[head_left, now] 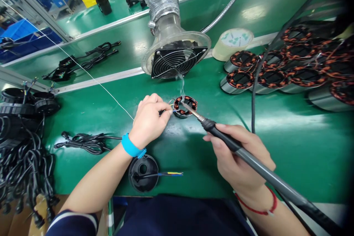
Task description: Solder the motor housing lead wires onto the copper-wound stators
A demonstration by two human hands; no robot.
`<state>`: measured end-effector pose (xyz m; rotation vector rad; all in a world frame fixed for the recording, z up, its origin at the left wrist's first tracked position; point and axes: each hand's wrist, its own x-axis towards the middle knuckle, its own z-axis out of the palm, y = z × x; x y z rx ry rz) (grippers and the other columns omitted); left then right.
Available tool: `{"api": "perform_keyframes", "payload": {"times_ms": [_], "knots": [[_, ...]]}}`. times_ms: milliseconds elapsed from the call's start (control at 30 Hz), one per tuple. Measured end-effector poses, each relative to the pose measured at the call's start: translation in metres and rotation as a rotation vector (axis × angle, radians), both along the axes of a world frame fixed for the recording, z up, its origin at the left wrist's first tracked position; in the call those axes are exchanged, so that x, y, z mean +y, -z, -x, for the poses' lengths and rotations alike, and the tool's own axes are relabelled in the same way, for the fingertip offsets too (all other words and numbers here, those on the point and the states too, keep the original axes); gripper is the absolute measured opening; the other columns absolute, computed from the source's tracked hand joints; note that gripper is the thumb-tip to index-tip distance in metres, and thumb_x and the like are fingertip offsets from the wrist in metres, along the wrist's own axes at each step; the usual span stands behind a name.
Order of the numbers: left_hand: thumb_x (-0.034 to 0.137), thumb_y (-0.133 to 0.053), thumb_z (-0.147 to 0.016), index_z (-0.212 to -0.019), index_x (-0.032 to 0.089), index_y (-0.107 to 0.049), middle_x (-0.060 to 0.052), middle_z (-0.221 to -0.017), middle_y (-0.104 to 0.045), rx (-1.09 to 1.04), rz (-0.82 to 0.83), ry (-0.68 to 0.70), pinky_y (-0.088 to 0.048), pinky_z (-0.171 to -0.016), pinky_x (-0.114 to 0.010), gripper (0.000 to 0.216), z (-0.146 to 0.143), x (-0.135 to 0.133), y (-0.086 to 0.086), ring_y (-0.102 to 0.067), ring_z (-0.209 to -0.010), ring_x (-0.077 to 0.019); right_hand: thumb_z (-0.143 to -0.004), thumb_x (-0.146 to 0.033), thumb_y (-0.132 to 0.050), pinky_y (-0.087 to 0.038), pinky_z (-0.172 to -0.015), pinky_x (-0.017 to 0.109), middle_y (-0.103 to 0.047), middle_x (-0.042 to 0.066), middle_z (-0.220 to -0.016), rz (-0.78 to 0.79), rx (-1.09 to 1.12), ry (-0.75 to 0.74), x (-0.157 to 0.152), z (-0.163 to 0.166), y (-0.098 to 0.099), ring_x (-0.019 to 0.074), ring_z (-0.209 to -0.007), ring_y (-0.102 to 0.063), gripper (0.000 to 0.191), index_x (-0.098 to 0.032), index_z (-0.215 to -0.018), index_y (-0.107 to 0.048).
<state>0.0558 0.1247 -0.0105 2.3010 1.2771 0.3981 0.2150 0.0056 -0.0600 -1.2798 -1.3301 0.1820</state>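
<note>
My right hand [240,153] is wrapped around a soldering iron [225,138]. Its metal tip touches the near side of a motor stator [186,114] with copper windings, and smoke rises there. My left hand [152,118] is closed in a pinch on a black cable, whose thin coloured wires [174,109] reach the stator's left edge. A thin strand of solder wire [106,90] runs down from the upper left to the left hand; whether the fingers grip it too is hidden. Below lies a round black cover [142,182] with blue and yellow wires.
A fume extractor fan [177,62] hangs behind the stator. Several stators [239,81] stand at the right beside a tape roll [233,42], with the iron's black cord [256,88] in front. Coiled cable [91,143] and piled black cables [27,166] lie left.
</note>
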Motion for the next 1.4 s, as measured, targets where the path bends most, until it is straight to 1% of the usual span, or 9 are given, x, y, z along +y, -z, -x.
{"api": "perform_keyframes", "payload": {"times_ms": [200, 333, 533, 767, 833, 933, 1100, 1233, 1400], "knots": [[0.019, -0.057, -0.084, -0.075, 0.02, -0.07, -0.003, -0.083, -0.056, 0.014, 0.006, -0.003, -0.04, -0.081, -0.035, 0.015, -0.001, 0.001, -0.003, -0.049, -0.086, -0.0196, -0.089, -0.027, -0.057, -0.058, -0.075, 0.035, -0.072, 0.003, -0.099, 0.239, -0.086, -0.049, 0.013, -0.01, -0.026, 0.0201, -0.081, -0.071, 0.038, -0.027, -0.126, -0.051], [0.019, -0.056, -0.084, -0.077, 0.02, -0.07, -0.003, -0.084, -0.057, 0.019, 0.007, -0.004, -0.04, -0.081, -0.036, 0.016, -0.001, 0.001, -0.003, -0.049, -0.087, -0.0197, -0.092, -0.026, -0.049, -0.058, -0.074, 0.03, -0.073, 0.001, -0.094, 0.305, -0.096, -0.117, 0.033, -0.015, -0.037, 0.0186, -0.087, -0.071, 0.027, -0.027, -0.118, -0.054], [0.019, -0.056, -0.084, -0.078, 0.02, -0.071, -0.003, -0.085, -0.057, 0.03, -0.009, 0.008, -0.04, -0.081, -0.036, 0.016, 0.0, 0.0, -0.003, -0.049, -0.087, -0.0201, -0.084, -0.021, -0.056, -0.05, -0.09, 0.042, -0.066, 0.008, -0.112, 0.292, -0.128, -0.186, 0.047, -0.002, -0.022, 0.023, -0.105, -0.063, 0.04, -0.024, -0.122, -0.046], [0.018, -0.054, -0.085, -0.076, 0.019, -0.067, -0.003, -0.084, -0.055, -0.013, 0.031, 0.03, -0.042, -0.082, -0.034, 0.016, 0.003, 0.002, -0.005, -0.051, -0.088, -0.0192, -0.085, -0.015, -0.052, -0.049, -0.083, 0.04, -0.067, 0.005, -0.098, 0.192, -0.232, -0.128, 0.048, 0.008, -0.005, 0.0225, -0.094, -0.063, 0.038, -0.023, -0.121, -0.046], [0.018, -0.055, -0.083, -0.087, 0.018, -0.064, -0.004, -0.091, -0.055, -0.036, 0.076, 0.044, -0.044, -0.081, -0.032, 0.01, 0.008, 0.004, -0.008, -0.053, -0.088, -0.0177, -0.085, -0.016, -0.052, -0.048, -0.086, 0.042, -0.067, 0.006, -0.102, 0.173, -0.237, -0.104, 0.05, 0.007, -0.003, 0.0231, -0.097, -0.062, 0.04, -0.024, -0.123, -0.044], [0.021, -0.06, -0.08, -0.108, 0.016, -0.054, -0.006, -0.101, -0.055, 0.03, 0.151, 0.022, -0.045, -0.077, -0.032, 0.029, 0.018, 0.01, -0.016, -0.056, -0.085, -0.0174, -0.083, -0.017, -0.054, -0.045, -0.091, 0.047, -0.063, 0.01, -0.113, 0.187, -0.305, -0.112, 0.055, 0.006, 0.003, 0.0265, -0.106, -0.057, 0.044, -0.022, -0.125, -0.042], [0.028, -0.051, -0.086, -0.077, 0.017, -0.061, -0.002, -0.077, -0.062, 0.096, 0.433, 0.167, -0.041, -0.069, -0.028, 0.018, 0.027, 0.023, -0.023, -0.053, -0.074, -0.0162, -0.08, -0.012, -0.052, -0.04, -0.096, 0.053, -0.054, 0.013, -0.13, 0.235, -0.477, -0.22, 0.064, 0.005, 0.01, 0.0312, -0.123, -0.045, 0.054, -0.022, -0.131, -0.037], [0.03, -0.055, -0.081, -0.074, 0.015, -0.058, 0.0, -0.067, -0.061, -0.177, 0.728, 0.03, -0.036, -0.06, -0.022, 0.016, 0.029, 0.031, -0.019, -0.048, -0.06, -0.0106, -0.079, -0.01, -0.05, -0.045, -0.086, 0.047, -0.061, 0.014, -0.116, 0.261, -0.56, -0.157, 0.063, 0.002, 0.002, 0.0305, -0.109, -0.052, 0.048, -0.017, -0.126, -0.044], [0.034, -0.054, -0.079, -0.064, 0.015, -0.055, 0.007, -0.043, -0.043, -0.285, 0.759, -0.103, -0.025, -0.05, -0.021, 0.024, 0.025, 0.035, -0.008, -0.031, -0.044, -0.0067, -0.08, -0.013, -0.053, -0.047, -0.077, 0.043, -0.064, 0.013, -0.103, 0.266, -0.587, -0.146, 0.052, 0.002, -0.005, 0.0291, -0.095, -0.053, 0.043, -0.015, -0.123, -0.048]]}}
